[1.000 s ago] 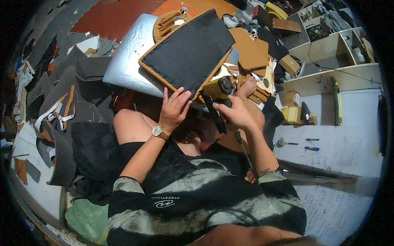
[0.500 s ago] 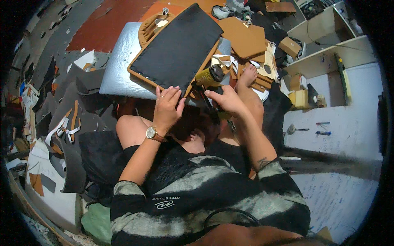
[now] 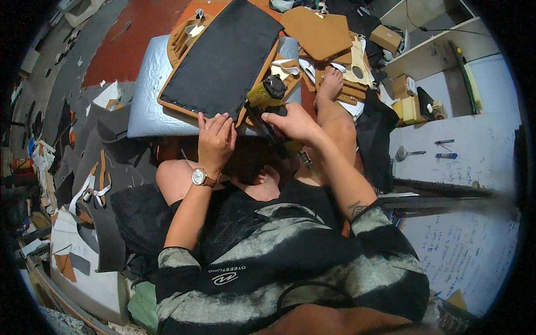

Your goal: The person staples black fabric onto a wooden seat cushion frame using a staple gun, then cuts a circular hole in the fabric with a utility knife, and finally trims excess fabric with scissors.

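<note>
A black padded panel [image 3: 220, 53] with tan edging lies tilted on a silver foil-covered pad [image 3: 145, 95]. My left hand [image 3: 216, 142] rests its extended fingers on the panel's near edge. Just right of it, my right hand [image 3: 293, 123] grips a yellow-and-black staple gun [image 3: 262, 92], whose head is at the panel's near right corner; a hose fitting [image 3: 305, 159] hangs below. Tan padded pieces [image 3: 312, 33] and cream scraps [image 3: 360, 67] lie beyond. My bare foot [image 3: 331, 84] rests right of the gun.
Grey foam offcuts [image 3: 111, 212] are heaped at my left. At right stand white shelves [image 3: 424, 56] with a cardboard box [image 3: 385, 38], yellow blocks [image 3: 410, 111] and pens [image 3: 445, 155]. A red mat [image 3: 111, 50] lies on the floor at upper left.
The panel, pad and surroundings sit higher in the picture, the panel also further left, as the view shifts. Both my hands have moved up and left with them, the right still holding the gun.
</note>
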A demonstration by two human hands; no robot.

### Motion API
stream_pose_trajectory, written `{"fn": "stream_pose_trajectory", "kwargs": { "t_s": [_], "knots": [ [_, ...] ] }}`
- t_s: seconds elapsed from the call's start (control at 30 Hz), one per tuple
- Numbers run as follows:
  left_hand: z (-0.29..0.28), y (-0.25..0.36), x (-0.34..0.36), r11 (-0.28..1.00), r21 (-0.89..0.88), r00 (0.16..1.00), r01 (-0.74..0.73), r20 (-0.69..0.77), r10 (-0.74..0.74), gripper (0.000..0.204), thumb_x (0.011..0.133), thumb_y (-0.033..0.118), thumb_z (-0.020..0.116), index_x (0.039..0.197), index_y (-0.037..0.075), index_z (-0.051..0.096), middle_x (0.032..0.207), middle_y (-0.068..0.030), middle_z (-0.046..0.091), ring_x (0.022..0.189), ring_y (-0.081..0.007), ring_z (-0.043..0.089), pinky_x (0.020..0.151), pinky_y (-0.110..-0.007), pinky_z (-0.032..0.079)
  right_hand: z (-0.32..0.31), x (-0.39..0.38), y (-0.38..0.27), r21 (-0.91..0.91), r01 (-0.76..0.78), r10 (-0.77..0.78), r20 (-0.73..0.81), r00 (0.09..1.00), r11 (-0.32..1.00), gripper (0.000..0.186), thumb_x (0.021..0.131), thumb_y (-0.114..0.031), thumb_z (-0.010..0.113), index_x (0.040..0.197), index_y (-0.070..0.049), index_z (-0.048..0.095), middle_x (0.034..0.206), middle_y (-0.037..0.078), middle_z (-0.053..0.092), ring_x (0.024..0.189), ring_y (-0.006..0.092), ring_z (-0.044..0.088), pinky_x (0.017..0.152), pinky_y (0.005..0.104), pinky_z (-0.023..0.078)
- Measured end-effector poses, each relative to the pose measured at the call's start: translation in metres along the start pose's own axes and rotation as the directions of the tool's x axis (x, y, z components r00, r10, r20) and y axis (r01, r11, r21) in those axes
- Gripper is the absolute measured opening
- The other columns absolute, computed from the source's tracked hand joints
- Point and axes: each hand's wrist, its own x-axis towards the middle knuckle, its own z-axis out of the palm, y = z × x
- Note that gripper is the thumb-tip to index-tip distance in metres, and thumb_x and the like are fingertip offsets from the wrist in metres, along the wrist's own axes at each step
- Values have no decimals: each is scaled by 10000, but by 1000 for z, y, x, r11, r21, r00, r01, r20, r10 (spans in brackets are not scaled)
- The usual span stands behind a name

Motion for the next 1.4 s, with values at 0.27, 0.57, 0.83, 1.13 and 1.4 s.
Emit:
{"fn": "stream_pose_trajectory", "kwargs": {
  "t_s": [0.27, 0.57, 0.83, 1.13, 1.4],
  "knots": [
    [6, 3, -6, 999, 25, 1000, 25, -11, -25, 182, 864, 80, 770, 1041, 49, 747, 1146, -76, 754, 1120, -298, 705, 1162, -650, 388, 1, 4, 9, -26, 60, -61, -26, 998, 998, 358, 951, -330, 726, 1052, 14, 716, 747, 39, 658, 641, 137, 591, 601, 315, 467],
    [5, -4, -48, 985, 171, 990, -14, 144, -11, 476, 952, 119, 649, 1425, 172, 642, 1600, -43, 509, 1517, -319, 417, 1210, -729, 211, 0, 5, 7, -50, 43, -44, -13, 999, 998, 356, 954, -326, 726, 1082, 5, 713, 758, 38, 664, 667, 135, 601, 626, 318, 479],
    [15, -12, -42, 985, 161, 986, -57, -146, 81, 336, 959, 168, 628, 1260, 226, 765, 1407, 56, 693, 1371, -277, 541, 1152, -566, 338, 6, -15, -14, -102, 63, -54, 86, 995, 993, 457, 938, -307, 742, 1246, 25, 684, 1037, 143, 759, 835, 189, 688, 797, 359, 553],
    [10, -12, -40, 991, 112, 975, -68, -204, 89, 337, 898, 108, 659, 1203, 181, 781, 1346, 75, 728, 992, -179, 590, 880, -364, 424, 17, -25, -27, -178, 21, 5, 142, 990, 984, 427, 938, -294, 740, 1179, 56, 699, 898, 101, 745, 770, 160, 662, 741, 366, 543],
    [24, -16, -42, 994, -108, 955, -29, -298, -5, 476, 855, 14, 748, 1296, 144, 627, 1312, 72, 740, 775, -166, 644, 843, -399, 459, 19, -28, -40, -224, 17, 14, 137, 990, 974, 425, 937, -280, 740, 1177, 70, 709, 972, 149, 769, 877, 180, 696, 865, 370, 551]
  ]
}}
